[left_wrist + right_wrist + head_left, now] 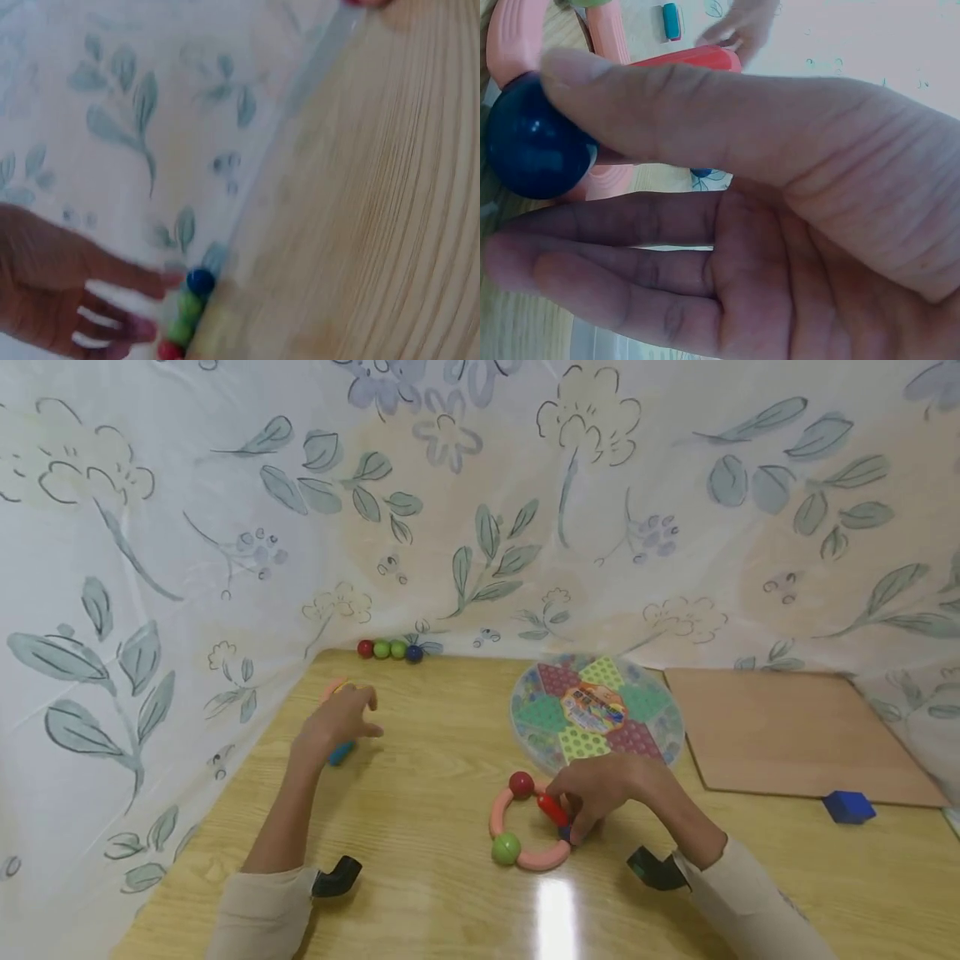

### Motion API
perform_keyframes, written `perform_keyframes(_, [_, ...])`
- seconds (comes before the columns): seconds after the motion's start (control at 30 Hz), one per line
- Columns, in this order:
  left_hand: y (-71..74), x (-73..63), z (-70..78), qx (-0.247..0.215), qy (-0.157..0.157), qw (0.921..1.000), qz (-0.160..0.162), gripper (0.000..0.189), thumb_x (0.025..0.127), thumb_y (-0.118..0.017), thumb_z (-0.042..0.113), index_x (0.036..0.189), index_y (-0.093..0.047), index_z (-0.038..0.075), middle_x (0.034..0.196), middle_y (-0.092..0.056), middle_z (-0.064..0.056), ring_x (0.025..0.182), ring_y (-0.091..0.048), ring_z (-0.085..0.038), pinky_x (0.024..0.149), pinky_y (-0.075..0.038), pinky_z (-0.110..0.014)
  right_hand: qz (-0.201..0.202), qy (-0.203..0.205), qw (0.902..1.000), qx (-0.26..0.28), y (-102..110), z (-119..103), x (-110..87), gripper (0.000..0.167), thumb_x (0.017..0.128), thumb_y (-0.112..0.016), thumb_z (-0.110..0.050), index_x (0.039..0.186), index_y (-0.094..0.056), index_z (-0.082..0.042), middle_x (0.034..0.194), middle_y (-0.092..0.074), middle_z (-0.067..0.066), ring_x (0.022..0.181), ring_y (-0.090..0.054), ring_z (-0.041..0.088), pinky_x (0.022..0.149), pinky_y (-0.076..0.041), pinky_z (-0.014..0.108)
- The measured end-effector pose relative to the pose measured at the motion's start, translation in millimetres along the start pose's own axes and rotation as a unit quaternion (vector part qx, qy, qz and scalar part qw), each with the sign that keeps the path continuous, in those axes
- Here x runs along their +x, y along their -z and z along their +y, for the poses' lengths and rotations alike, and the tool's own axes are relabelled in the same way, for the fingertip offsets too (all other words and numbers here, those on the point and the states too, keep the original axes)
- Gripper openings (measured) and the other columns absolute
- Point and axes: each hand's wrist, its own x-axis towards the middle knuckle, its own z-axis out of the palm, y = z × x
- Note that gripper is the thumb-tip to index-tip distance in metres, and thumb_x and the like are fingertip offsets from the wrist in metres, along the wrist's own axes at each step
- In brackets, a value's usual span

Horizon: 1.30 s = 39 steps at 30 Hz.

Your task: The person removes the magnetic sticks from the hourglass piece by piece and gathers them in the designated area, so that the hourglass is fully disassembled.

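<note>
My right hand [600, 785] pinches a dark blue ball [540, 139], its thumb laid along the ball's side. That ball is part of a ring of pink curved rods [543, 858] on the table, joined with a red ball [521, 784] and a green ball [506, 848]. A short red rod [553, 810] slants inward from beside the blue ball, partly hidden by the thumb in the right wrist view. Over at the left, my left hand [341, 722] hovers with loosely spread fingers above a blue rod [341, 753] and an orange piece [335, 687], covering part of them.
Red, green and blue balls [390, 649] line the table's back edge by the flowered cloth [450, 527]. Behind my right hand lies a round Chinese checkers board [547, 714]. Farther right are a brown wooden board [795, 735] and a blue block [849, 807].
</note>
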Motion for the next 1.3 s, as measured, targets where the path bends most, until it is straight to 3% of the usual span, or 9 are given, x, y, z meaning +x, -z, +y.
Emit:
perform_keyframes(0.1, [-9.3, 3.7, 34.1, -0.064, -0.115, 0.9907, -0.031, 0.036, 0.095, -0.078, 0.020, 0.117, -0.063, -0.004, 0.113, -0.071, -0.026, 0.107, -0.067, -0.034, 0.098, -0.054, -0.049, -0.004, 0.005, 0.9998, -0.017, 1, 1, 1.2, 0.026, 0.084, -0.088, -0.017, 0.092, -0.063, -0.022, 0.087, -0.068, -0.010, 0.080, -0.062, 0.002, 0.076, -0.052, 0.022])
perform_keyframes(0.23, [-23.4, 0.4, 86.5, -0.101, -0.225, 0.9616, -0.120, 0.034, 0.100, -0.072, 0.029, 0.121, -0.063, 0.003, 0.112, -0.073, -0.015, 0.101, -0.069, -0.019, 0.090, -0.057, -0.035, -0.004, 0.005, 0.9997, -0.022, 2, 1, 3.3, 0.028, 0.084, -0.088, -0.014, 0.093, -0.063, -0.023, 0.086, -0.067, -0.010, 0.080, -0.061, 0.003, 0.076, -0.051, 0.022])
perform_keyframes(0.33, [-35.3, -7.6, 117.7, -0.114, -0.282, 0.9360, -0.176, 0.032, 0.102, -0.070, 0.030, 0.123, -0.065, 0.006, 0.107, -0.074, -0.006, 0.096, -0.067, -0.008, 0.087, -0.056, -0.026, -0.005, 0.010, 0.9996, -0.025, 3, 1, 5.2, 0.027, 0.084, -0.087, -0.014, 0.095, -0.064, -0.023, 0.085, -0.068, -0.009, 0.078, -0.061, 0.002, 0.075, -0.051, 0.022])
perform_keyframes(0.43, [-49.4, -15.8, 141.0, -0.141, -0.305, 0.9219, -0.193, 0.029, 0.101, -0.071, 0.027, 0.122, -0.065, 0.008, 0.099, -0.072, 0.000, 0.086, -0.063, -0.002, 0.081, -0.053, -0.018, -0.003, 0.018, 0.9997, -0.018, 2, 1, 5.6, 0.029, 0.086, -0.086, -0.014, 0.101, -0.063, -0.022, 0.085, -0.068, -0.009, 0.078, -0.061, 0.003, 0.074, -0.051, 0.022])
perform_keyframes(0.5, [-60.5, -19.8, 152.6, -0.157, -0.299, 0.9233, -0.183, 0.029, 0.100, -0.073, 0.026, 0.122, -0.064, 0.010, 0.095, -0.070, 0.003, 0.080, -0.058, 0.001, 0.075, -0.050, -0.015, 0.002, 0.022, 0.9997, -0.007, 1, 1, 4.5, 0.029, 0.087, -0.085, -0.013, 0.103, -0.062, -0.021, 0.084, -0.069, -0.008, 0.077, -0.061, 0.003, 0.073, -0.051, 0.022])
perform_keyframes(0.6, [-74.7, -24.5, 165.4, -0.171, -0.272, 0.9328, -0.163, 0.029, 0.097, -0.076, 0.026, 0.119, -0.061, 0.012, 0.092, -0.069, 0.005, 0.073, -0.053, 0.001, 0.068, -0.047, -0.015, 0.006, 0.021, 0.9996, 0.016, -2, 2, 0.8, 0.029, 0.088, -0.082, -0.013, 0.106, -0.061, -0.020, 0.082, -0.067, -0.008, 0.073, -0.057, 0.005, 0.070, -0.049, 0.022])
perform_keyframes(0.83, [-88.8, -27.3, 175.4, -0.165, -0.225, 0.9521, -0.124, 0.020, 0.094, -0.080, 0.021, 0.105, -0.068, 0.010, 0.094, -0.076, 0.001, 0.073, -0.059, 0.005, 0.069, -0.051, -0.013, 0.030, 0.059, 0.9974, 0.028, -7, 5, -5.4, 0.027, 0.089, -0.082, -0.015, 0.109, -0.064, -0.019, 0.088, -0.069, -0.009, 0.076, -0.059, 0.003, 0.072, -0.051, 0.022])
perform_keyframes(1.07, [-97.7, -24.1, 176.3, -0.204, -0.230, 0.9449, -0.112, 0.011, 0.094, -0.079, 0.014, 0.101, -0.076, 0.006, 0.090, -0.078, -0.003, 0.071, -0.059, 0.007, 0.068, -0.052, -0.012, 0.040, 0.074, 0.9956, 0.040, -9, 7, -3.3, 0.022, 0.089, -0.083, -0.017, 0.105, -0.067, -0.016, 0.090, -0.071, -0.009, 0.080, -0.062, 0.001, 0.075, -0.053, 0.020])
perform_keyframes(1.3, [-97.5, -23.2, 178.2, -0.193, -0.255, 0.9395, -0.122, 0.009, 0.095, -0.076, 0.013, 0.103, -0.079, 0.010, 0.098, -0.080, 0.000, 0.079, -0.061, 0.008, 0.076, -0.051, -0.011, 0.049, 0.084, 0.9940, 0.050, -10, 7, -2.7, 0.022, 0.085, -0.086, -0.013, 0.102, -0.072, -0.016, 0.087, -0.073, -0.008, 0.076, -0.063, 0.000, 0.072, -0.053, 0.020])
